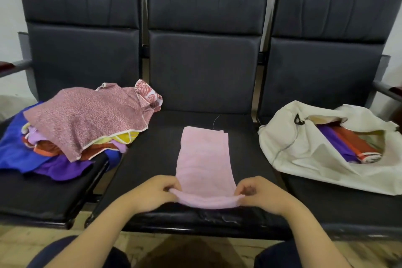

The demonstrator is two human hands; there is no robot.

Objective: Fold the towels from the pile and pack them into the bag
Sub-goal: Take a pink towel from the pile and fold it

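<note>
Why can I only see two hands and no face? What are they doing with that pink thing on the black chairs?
There is no machine here. The camera sits on a person's head and looks down, so you see only their arms and hands, just as your own eyes would. The left hand and the right hand each pinch an end of the near edge of a pink towel. It lies flat on the middle seat of a row of black chairs. On the seat to the left is a pile of colourful towels, not folded yet. On the seat to the right lies a cream bag, open, with folded purple and orange towels inside.
</note>
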